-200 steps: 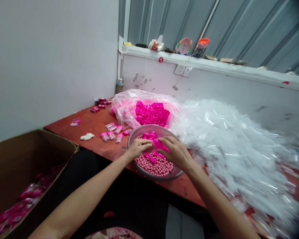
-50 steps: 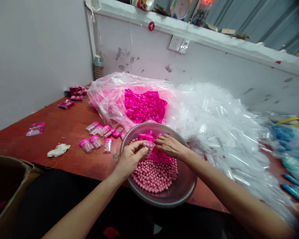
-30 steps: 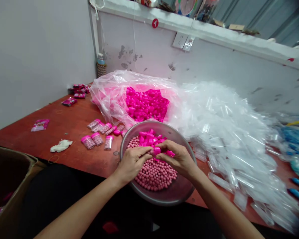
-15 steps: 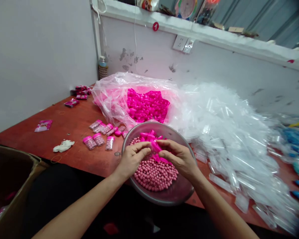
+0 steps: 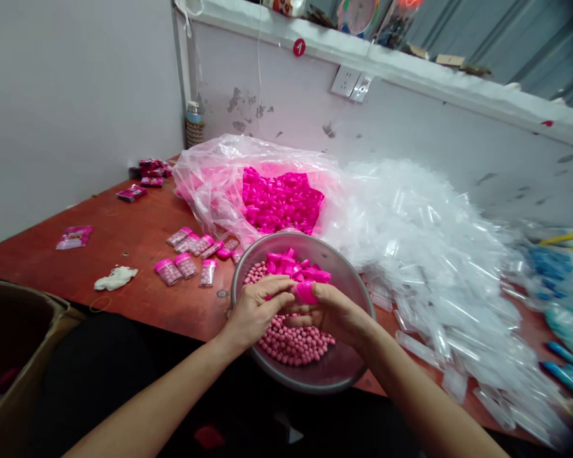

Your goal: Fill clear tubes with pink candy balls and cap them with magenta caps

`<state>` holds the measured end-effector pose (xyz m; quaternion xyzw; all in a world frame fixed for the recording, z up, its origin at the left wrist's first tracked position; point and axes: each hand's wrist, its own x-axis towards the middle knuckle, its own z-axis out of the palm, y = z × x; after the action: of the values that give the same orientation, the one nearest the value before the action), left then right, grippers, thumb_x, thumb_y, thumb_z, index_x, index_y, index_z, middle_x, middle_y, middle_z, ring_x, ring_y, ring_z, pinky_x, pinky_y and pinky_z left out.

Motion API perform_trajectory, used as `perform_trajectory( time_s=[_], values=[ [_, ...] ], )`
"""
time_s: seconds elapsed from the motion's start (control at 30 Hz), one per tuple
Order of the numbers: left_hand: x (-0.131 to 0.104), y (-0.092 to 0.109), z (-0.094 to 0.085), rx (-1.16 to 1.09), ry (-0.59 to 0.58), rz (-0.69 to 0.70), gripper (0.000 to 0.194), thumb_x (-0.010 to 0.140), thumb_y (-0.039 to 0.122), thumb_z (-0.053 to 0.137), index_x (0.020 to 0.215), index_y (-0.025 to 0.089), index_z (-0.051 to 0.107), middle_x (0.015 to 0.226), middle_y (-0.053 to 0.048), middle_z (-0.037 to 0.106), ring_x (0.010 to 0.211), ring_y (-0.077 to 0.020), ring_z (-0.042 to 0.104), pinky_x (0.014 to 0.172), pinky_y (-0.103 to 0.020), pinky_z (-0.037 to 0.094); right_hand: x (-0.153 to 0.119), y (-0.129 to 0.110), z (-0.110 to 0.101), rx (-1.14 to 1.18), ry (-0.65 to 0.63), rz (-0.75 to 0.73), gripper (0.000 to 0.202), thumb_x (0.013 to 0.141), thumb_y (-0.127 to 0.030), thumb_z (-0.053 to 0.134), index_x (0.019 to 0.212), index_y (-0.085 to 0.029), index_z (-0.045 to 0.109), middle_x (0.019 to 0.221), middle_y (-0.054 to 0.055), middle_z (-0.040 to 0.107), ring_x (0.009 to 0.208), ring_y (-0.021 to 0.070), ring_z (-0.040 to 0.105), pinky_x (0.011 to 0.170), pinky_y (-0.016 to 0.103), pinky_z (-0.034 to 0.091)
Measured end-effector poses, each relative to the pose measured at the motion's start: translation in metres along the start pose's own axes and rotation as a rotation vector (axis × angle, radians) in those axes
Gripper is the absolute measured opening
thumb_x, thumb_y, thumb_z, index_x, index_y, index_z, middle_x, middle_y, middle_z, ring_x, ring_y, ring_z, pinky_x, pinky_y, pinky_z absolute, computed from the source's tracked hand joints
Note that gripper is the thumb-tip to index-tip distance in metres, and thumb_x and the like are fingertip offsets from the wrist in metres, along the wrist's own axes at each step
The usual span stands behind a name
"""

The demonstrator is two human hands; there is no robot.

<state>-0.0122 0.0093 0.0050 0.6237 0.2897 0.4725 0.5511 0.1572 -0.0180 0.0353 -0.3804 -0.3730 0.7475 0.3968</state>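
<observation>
Over a metal bowl, my left hand pinches a small clear bottle, mostly hidden by the fingers. My right hand is closed on a bright pink cap at the bottle's end, thumb on top and fingers underneath. Beneath the hands, the bowl holds many small pink beads at the near side. A heap of loose pink caps lies at the bowl's far side.
Several bead-filled bottles with pink caps lie left of the bowl. Behind it sits a plastic bag of pink caps. Clear empty bottles are piled to the right. A cardboard box stands at the lower left.
The pink cap between my hands has turned, and my right hand has rolled so its fingers extend beneath. Both hands stay over the bowl. The view has shifted slightly.
</observation>
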Motion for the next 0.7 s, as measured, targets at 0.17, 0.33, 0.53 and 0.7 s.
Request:
perform_trajectory(
  time_s=[0.17, 0.33, 0.53, 0.7],
  values=[
    [0.0, -0.002, -0.003, 0.063, -0.008, 0.022, 0.022, 0.078, 0.023, 0.06, 0.097, 0.024, 0.07, 0.102, -0.003, 0.068, 0.102, -0.0185, 0.058, 0.096, -0.03, 0.04, 0.005, 0.008, 0.002, 0.128, 0.023, -0.01, 0.023, 0.068, -0.03, 0.066, 0.084, -0.014, 0.065, 0.081, 0.007, 0.069, 0.085, 0.0203, 0.064, 0.087, 0.043, 0.046],
    [0.0, 0.002, -0.002, 0.091, 0.003, -0.036, 0.023, 0.078, 0.025, 0.059, 0.098, 0.021, 0.069, 0.104, -0.004, 0.068, 0.1, -0.0197, 0.06, 0.096, -0.032, 0.042, 0.01, 0.013, 0.011, 0.144, 0.088, 0.002, 0.024, 0.069, -0.032, 0.065, 0.084, -0.013, 0.064, 0.077, 0.007, 0.069, 0.082, 0.0201, 0.064, 0.084, 0.042, 0.048],
    [0.016, 0.021, -0.022, 0.187, 0.284, -0.154, 0.036, 0.073, 0.033, 0.064, 0.106, 0.02, 0.065, 0.106, -0.002, 0.068, 0.101, -0.0232, 0.061, 0.093, -0.038, 0.046, -0.01, 0.001, 0.006, -0.078, 0.174, -0.23, 0.046, 0.071, -0.052, 0.063, 0.1, -0.017, 0.06, 0.1, 0.009, 0.063, 0.082, 0.0169, 0.063, 0.066, 0.031, 0.055],
    [0.05, 0.026, -0.064, 0.533, 0.619, 0.001, 0.044, 0.076, 0.04, 0.06, 0.117, 0.022, 0.057, 0.115, 0.001, 0.063, 0.104, -0.0226, 0.059, 0.093, -0.042, 0.045, -0.078, -0.01, -0.081, -0.929, 0.805, -0.288, 0.032, 0.086, -0.04, 0.045, 0.105, -0.017, 0.056, 0.1, 0.006, 0.063, 0.086, 0.0156, 0.062, 0.069, 0.029, 0.054]
  ],
)
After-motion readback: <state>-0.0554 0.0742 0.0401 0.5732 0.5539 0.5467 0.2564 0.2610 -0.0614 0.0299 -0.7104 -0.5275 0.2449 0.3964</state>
